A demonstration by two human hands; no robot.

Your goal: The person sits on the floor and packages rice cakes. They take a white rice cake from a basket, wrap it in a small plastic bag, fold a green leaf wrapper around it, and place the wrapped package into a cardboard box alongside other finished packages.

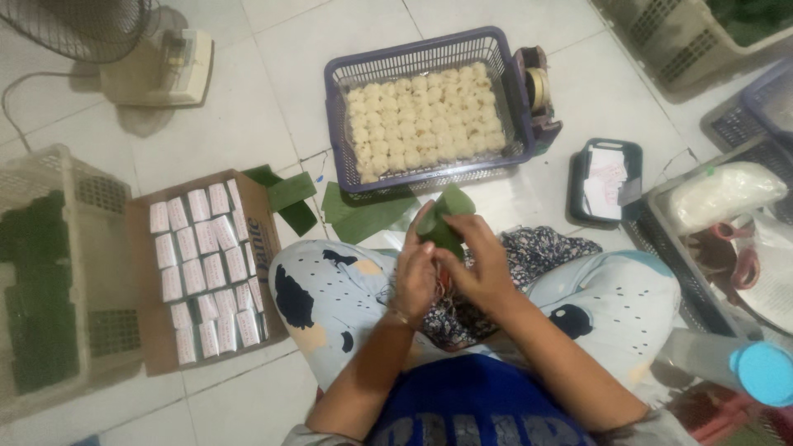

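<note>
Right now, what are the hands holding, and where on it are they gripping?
Both hands hold a folded green leaf parcel over the lap. The left hand and right hand pinch its lower end, leaving the top sticking up free.

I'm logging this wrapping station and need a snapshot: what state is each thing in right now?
Left hand: gripping the green leaf parcel.
Right hand: pinching the same parcel.
Purple basket: filled with pale pieces.
Cardboard box: open, lined with white wrapped packets.
Loose leaves: flat on the floor.
Tape dispenser: loaded.
</note>
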